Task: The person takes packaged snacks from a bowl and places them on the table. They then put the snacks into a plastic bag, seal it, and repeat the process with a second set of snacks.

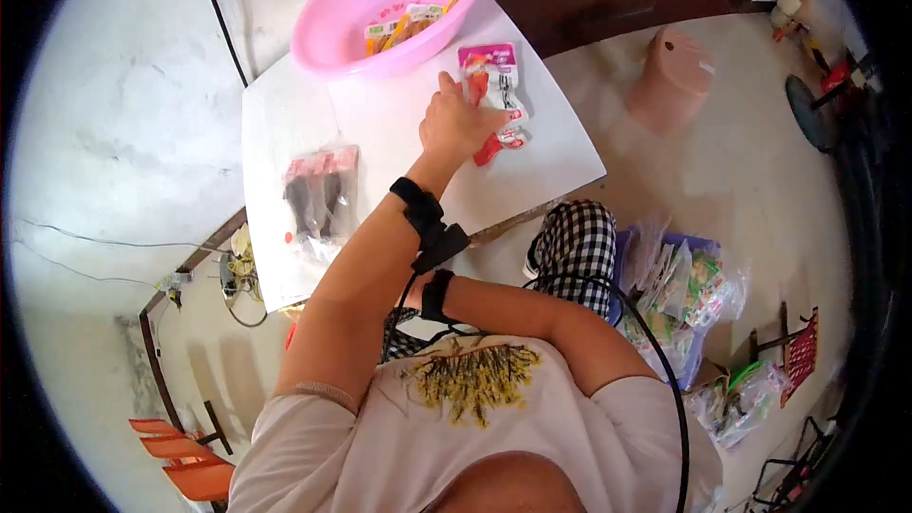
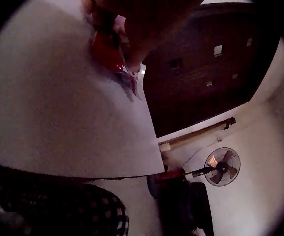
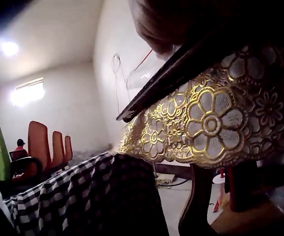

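In the head view my left hand reaches over the white table to red-and-white snack packets, one with a purple end. The thumb lies across the packets and the fingers are at their left edge. A red packet shows in the grip of the left hand in the left wrist view. My left forearm mostly covers the right hand in the head view. In the right wrist view the right hand is a dark shape at the table edge, near clear plastic; its fingers are largely hidden.
A pink basin holding several packets stands at the table's far side. A clear bag with dark contents lies on the left. A pink stool and a blue crate of packets stand on the floor. Black cables cross my lap.
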`<state>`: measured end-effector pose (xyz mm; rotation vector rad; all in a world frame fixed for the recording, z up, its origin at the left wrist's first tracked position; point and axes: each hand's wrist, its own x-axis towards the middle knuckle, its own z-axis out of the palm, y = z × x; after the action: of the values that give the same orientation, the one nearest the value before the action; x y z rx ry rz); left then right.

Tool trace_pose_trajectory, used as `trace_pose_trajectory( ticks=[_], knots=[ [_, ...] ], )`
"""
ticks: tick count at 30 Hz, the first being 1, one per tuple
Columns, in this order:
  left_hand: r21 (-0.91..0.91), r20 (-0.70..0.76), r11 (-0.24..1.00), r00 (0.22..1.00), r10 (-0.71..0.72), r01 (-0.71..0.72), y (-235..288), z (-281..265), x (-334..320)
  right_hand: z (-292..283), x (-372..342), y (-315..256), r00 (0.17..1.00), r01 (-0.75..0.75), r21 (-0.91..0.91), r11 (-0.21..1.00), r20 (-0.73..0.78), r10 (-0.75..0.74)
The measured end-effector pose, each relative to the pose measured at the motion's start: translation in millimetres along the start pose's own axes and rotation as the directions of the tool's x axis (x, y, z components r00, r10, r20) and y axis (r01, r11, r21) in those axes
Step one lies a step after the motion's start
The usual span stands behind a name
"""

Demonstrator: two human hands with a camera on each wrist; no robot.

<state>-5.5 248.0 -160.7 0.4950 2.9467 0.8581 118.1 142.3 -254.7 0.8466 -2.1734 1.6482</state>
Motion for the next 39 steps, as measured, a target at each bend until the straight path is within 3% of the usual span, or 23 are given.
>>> trace_pose_trajectory(
  ticks=[4,5,8,9,11,15,17,18,20,22,24,26,30,31,35,38,39],
  knots=[
    [-0.020,0.102,0.997,0.992,-0.079,0.081,-6,0,11,9,1,3,0.998,0.066,-0.025,0.998,-0.016,-0.066],
    [-0.061,0.047,0.998,0.999,-0.028,0.031,-10,4,11,10,3,5,0.996,0.081,-0.038,0.996,-0.019,-0.082],
    [-0.243,0.172,0.969,0.985,0.002,0.041,-31,18,21,14,3,8,0.992,0.118,-0.076,0.990,-0.027,-0.120],
    [-0.444,0.225,0.887,0.974,-0.026,0.126,-34,13,19,16,3,8,0.991,0.131,-0.090,0.987,-0.029,-0.134],
    [-0.755,0.340,0.584,0.940,-0.041,0.299,-41,-4,8,21,4,12,0.985,0.162,-0.129,0.978,-0.033,-0.167],
    [-0.915,0.246,0.329,0.969,-0.002,0.233,-53,-81,-38,28,9,23,0.973,0.210,-0.172,0.962,-0.060,-0.223],
    [-0.937,0.140,0.319,0.990,-0.033,0.144,-68,-122,-70,0,19,-8,0.995,-0.001,0.023,1.000,0.095,-0.001],
    [-0.937,0.083,0.335,0.995,-0.052,0.095,-81,-141,-87,-3,29,-14,0.981,0.142,-0.380,0.914,0.181,-0.077],
    [-0.949,0.020,0.312,0.998,-0.055,0.036,-113,-174,-127,6,27,-12,0.978,0.128,-0.495,0.859,0.206,-0.027],
    [-0.923,-0.077,0.385,0.985,-0.153,-0.012,-133,-193,-172,-12,25,-16,0.976,0.184,-0.399,0.898,0.184,-0.118],
    [-0.938,-0.100,0.345,0.969,-0.225,-0.017,-172,-203,-222,-13,22,-23,0.995,0.094,-0.311,0.946,0.046,-0.084],
    [-0.925,-0.149,0.381,0.900,-0.409,0.020,-180,-206,-266,-14,22,-25,0.999,0.051,-0.279,0.959,0.025,-0.046],
    [-0.943,-0.051,0.320,0.912,-0.407,0.090,-219,-194,-330,-8,26,-35,0.996,0.064,-0.230,0.971,-0.046,-0.077],
    [-0.951,-0.039,0.292,0.903,-0.427,0.097,-222,-191,-340,-6,27,-41,0.997,0.043,-0.287,0.957,-0.052,-0.060],
    [-0.960,-0.050,0.264,0.872,-0.486,0.092,-219,-179,-355,-5,32,-54,0.998,-0.008,-0.270,0.963,-0.068,-0.011],
    [-0.971,-0.015,0.220,0.893,-0.450,0.094,-224,-172,-364,-4,38,-61,0.995,-0.001,-0.287,0.958,-0.093,-0.027],
    [-0.955,0.035,0.245,0.884,-0.467,0.167,-220,-178,-366,-4,39,-59,0.995,-0.012,-0.282,0.959,-0.103,-0.018]
  ],
)
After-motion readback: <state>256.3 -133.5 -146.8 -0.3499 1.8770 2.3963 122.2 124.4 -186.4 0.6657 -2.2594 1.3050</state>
